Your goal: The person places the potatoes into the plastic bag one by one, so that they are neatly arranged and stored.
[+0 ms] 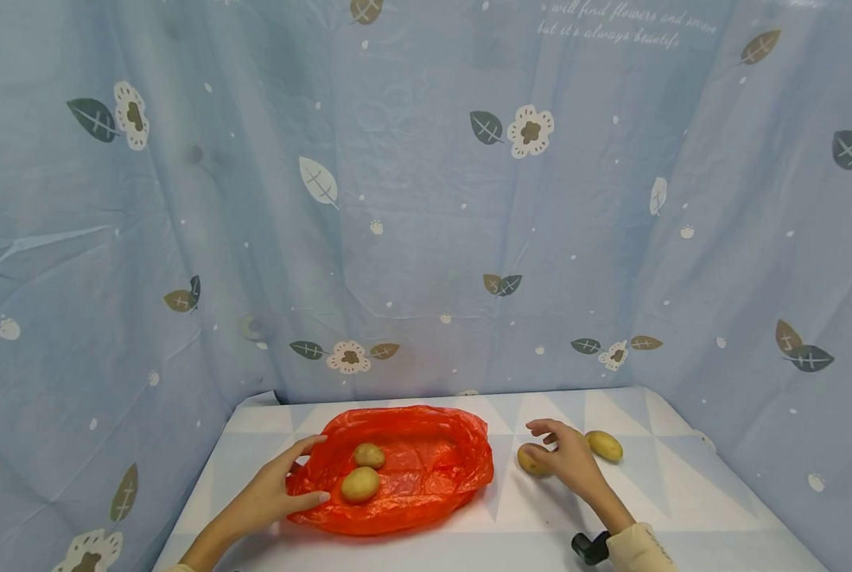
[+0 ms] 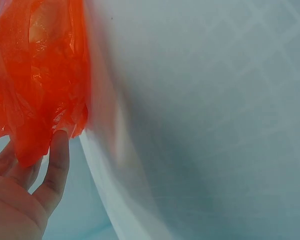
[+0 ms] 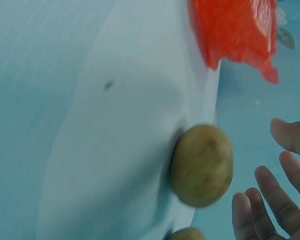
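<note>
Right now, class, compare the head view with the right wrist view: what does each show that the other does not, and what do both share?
Only the head view shows the left hand resting on the crumpled orange plastic bag's left edge, two brown oval potatoes lying on the bag, and the blue flowered curtain.

Only the right wrist view shows a small dark speck on the white patterned tablecloth.

Both show the bag, the open right hand, the potato beside it, and another potato.
</note>
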Demonstrator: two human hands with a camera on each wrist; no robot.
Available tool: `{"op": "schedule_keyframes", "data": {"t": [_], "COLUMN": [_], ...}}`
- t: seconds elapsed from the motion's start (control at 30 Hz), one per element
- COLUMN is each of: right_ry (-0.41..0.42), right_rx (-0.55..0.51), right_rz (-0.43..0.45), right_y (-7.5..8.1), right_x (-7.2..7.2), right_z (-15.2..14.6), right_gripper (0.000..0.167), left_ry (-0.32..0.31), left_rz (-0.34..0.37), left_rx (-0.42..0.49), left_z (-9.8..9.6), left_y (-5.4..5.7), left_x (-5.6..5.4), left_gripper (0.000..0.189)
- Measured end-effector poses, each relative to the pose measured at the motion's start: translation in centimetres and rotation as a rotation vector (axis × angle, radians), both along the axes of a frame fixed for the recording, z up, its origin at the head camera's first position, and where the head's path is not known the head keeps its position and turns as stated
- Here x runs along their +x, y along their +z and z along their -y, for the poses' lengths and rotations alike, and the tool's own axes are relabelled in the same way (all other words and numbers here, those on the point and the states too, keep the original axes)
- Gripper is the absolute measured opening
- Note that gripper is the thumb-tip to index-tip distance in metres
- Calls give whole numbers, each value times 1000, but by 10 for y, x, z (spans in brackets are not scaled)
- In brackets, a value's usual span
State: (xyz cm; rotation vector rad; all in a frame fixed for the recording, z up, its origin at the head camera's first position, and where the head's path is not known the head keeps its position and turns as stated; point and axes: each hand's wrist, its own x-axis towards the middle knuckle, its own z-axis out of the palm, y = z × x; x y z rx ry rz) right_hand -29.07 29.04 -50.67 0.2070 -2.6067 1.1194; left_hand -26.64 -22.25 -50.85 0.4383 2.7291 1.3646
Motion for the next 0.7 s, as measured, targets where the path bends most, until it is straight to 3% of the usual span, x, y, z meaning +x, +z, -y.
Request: {"op": "schedule_keyframes", "data": {"t": [0.23, 0.7], "right_ry": [-18, 12], "right_rx": [43, 0], "right_rz": [42, 98], "right_y": [-5, -18], "right_x": [0, -2], "right_z": [-17, -32], "right_gripper": [41, 45], "left_ry": [-2, -19], "left_rz": [8, 5], "left_rx": [-2, 12], "left_z": [0, 1], "left_y": [1, -1], "left_x": [1, 0], "left_gripper": [85, 85]}}
